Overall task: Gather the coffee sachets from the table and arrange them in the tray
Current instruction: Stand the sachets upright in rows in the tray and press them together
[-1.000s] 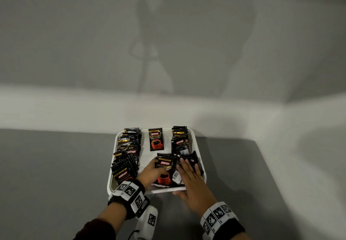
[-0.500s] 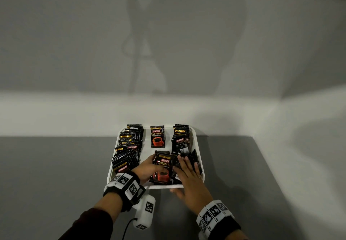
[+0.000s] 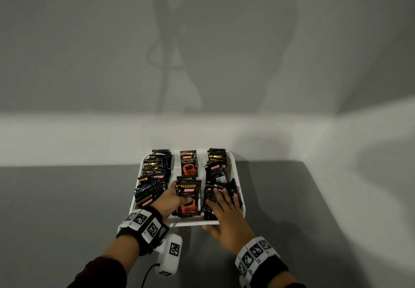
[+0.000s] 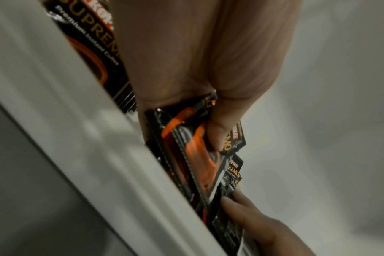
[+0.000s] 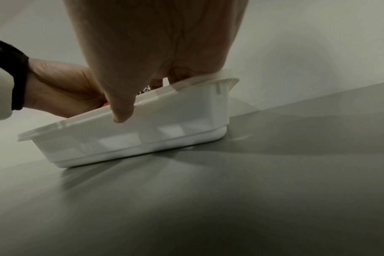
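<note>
A white tray (image 3: 238,175) on the grey table holds black coffee sachets in three columns. The left column (image 3: 155,175) is a dense leaning row. One sachet (image 3: 188,163) lies flat at the back of the middle column. My left hand (image 3: 171,200) grips a small stack of sachets (image 3: 189,194) in the near middle of the tray, thumb on the front pack (image 4: 200,149). My right hand (image 3: 226,211) lies with straight fingers on the near right pile (image 3: 221,192), thumb (image 5: 122,110) outside over the tray's near wall (image 5: 164,124).
The tray stands near the back right corner of the grey table (image 3: 67,209), close to the white wall (image 3: 202,135). A white tagged device with a cable (image 3: 169,256) hangs under my left wrist. Bare table surface (image 5: 208,199) spreads in front of the tray.
My left hand has tipped the middle stack more upright and shifted it slightly back. My right hand stays spread on the right pile, thumb over the near rim.
</note>
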`<move>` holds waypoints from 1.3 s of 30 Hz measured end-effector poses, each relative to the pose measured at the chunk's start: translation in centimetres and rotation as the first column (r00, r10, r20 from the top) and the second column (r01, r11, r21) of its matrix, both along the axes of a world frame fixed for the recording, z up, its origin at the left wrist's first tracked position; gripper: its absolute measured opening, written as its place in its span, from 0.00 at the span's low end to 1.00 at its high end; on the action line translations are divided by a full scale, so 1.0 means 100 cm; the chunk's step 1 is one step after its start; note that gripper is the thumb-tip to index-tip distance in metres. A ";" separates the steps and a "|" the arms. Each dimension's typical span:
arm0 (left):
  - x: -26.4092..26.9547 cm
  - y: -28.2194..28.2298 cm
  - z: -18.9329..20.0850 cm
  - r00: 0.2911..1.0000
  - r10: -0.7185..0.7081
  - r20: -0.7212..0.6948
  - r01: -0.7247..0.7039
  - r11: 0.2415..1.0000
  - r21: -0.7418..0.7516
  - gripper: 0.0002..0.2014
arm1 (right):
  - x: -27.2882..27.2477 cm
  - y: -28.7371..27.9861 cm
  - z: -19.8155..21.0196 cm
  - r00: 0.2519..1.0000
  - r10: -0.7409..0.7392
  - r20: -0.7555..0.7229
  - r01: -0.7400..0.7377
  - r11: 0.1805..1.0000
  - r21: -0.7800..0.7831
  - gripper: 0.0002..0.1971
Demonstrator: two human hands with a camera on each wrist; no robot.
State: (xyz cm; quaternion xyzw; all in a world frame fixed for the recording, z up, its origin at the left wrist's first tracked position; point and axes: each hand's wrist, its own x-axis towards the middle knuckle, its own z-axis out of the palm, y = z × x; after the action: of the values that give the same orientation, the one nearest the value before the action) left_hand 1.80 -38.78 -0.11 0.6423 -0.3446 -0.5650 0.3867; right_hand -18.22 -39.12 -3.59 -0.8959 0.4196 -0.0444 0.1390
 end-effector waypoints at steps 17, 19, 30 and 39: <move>0.003 -0.070 -0.002 0.989 0.018 0.149 -0.001 0.994 -0.113 0.36 | -0.003 -0.004 -0.006 0.999 0.027 0.025 -0.027 1.000 0.006 0.36; 0.006 -0.072 -0.002 0.956 -0.006 0.292 0.038 0.994 -0.102 0.33 | -0.003 -0.003 -0.005 0.999 0.027 0.022 -0.027 1.000 0.002 0.35; -0.001 -0.069 -0.001 0.928 0.035 0.372 -0.014 0.998 -0.059 0.47 | -0.002 -0.002 0.000 0.999 0.021 0.028 -0.021 1.000 0.013 0.35; 0.006 -0.069 0.006 0.930 -0.007 0.367 0.027 0.998 -0.049 0.35 | -0.003 -0.002 -0.004 0.999 0.029 0.032 -0.029 1.000 -0.005 0.35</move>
State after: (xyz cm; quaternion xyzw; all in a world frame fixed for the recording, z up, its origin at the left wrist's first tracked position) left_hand 2.40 -45.72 0.54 0.7231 -0.4312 -0.4291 0.3273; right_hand -18.55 -39.34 -4.03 -0.9013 0.4042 -0.0577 0.1445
